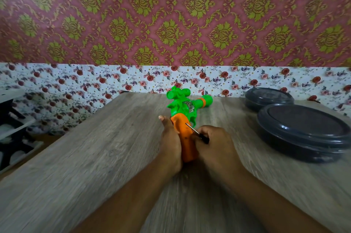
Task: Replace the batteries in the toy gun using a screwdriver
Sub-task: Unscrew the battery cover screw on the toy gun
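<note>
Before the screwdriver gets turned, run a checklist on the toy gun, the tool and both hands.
1. Green and orange plastic toy gun steadied: ok, the left hand grips its orange grip.
2. Thin metal screwdriver with a black handle held: ok, the right hand holds the handle.
3. Tip on the orange grip: ok, it meets the plastic there.
4. Tip seated in a screw head: cannot tell, too small.
5. Battery cover off: cannot tell, no open compartment shows.
6. Two dark grey round lidded containers clear of the hands: ok, apart on the wooden table.
</note>
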A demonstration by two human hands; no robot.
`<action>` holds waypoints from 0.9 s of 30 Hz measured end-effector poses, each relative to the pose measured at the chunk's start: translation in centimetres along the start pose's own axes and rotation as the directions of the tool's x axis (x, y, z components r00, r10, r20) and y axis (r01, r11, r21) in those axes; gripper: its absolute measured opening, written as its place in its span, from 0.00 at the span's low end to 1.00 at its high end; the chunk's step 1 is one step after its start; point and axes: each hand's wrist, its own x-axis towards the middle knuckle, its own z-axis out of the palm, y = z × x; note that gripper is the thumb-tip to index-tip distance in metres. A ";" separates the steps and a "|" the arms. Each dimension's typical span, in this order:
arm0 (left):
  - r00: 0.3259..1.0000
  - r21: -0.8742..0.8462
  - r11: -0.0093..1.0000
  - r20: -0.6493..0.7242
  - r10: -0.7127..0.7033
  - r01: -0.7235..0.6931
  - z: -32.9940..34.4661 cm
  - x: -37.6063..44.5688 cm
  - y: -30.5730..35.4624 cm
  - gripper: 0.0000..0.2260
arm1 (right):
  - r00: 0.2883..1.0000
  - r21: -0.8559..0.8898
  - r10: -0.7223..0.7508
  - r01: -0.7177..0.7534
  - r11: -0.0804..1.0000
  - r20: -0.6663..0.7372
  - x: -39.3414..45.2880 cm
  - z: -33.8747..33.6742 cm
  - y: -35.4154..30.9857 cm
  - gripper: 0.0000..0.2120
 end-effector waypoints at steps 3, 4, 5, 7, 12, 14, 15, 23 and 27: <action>0.999 0.057 0.998 0.016 0.033 -0.034 0.1 -1.3 0.7 0.63 | 1.000 -0.020 -0.019 0.019 1.000 -0.012 -0.1 -0.3 -0.2 0.05; 0.999 0.057 0.997 0.020 0.043 -0.044 0.2 -2.0 1.0 0.62 | 0.999 -0.040 -0.028 0.027 0.999 -0.017 -0.2 -0.4 -0.3 0.05; 0.999 0.065 0.997 0.025 0.049 -0.050 0.3 -2.5 1.1 0.61 | 0.999 -0.065 -0.034 0.033 0.997 -0.019 -0.2 -0.3 -0.3 0.05; 0.997 0.086 0.994 0.030 0.068 -0.070 0.4 -2.8 1.1 0.61 | 0.999 -0.132 -0.035 0.033 0.991 -0.014 -0.4 -0.3 -0.6 0.08; 0.991 0.085 0.989 0.077 0.113 -0.119 0.3 -2.0 0.5 0.61 | 0.999 -0.240 -0.038 0.039 0.970 0.009 -0.6 -0.5 -1.3 0.12; 0.987 0.036 0.991 0.098 0.124 -0.128 0.4 -2.9 1.1 0.59 | 0.998 -0.294 -0.058 0.064 0.954 0.028 -0.6 -0.6 -1.6 0.12; 0.986 0.019 0.991 0.104 0.129 -0.131 0.5 -3.4 1.3 0.55 | 0.997 -0.329 -0.064 0.074 0.941 0.040 -0.7 -0.6 -1.7 0.13; 0.975 -0.114 0.991 0.204 0.087 -0.065 1.4 -5.2 2.3 0.40 | 0.989 -0.441 -0.118 0.143 0.886 0.084 -0.6 -0.6 -2.1 0.12; 0.970 -0.195 0.981 0.237 0.049 -0.002 1.4 -6.1 2.5 0.36 | 0.983 -0.491 -0.147 0.181 0.852 0.107 -0.7 -0.4 -2.3 0.12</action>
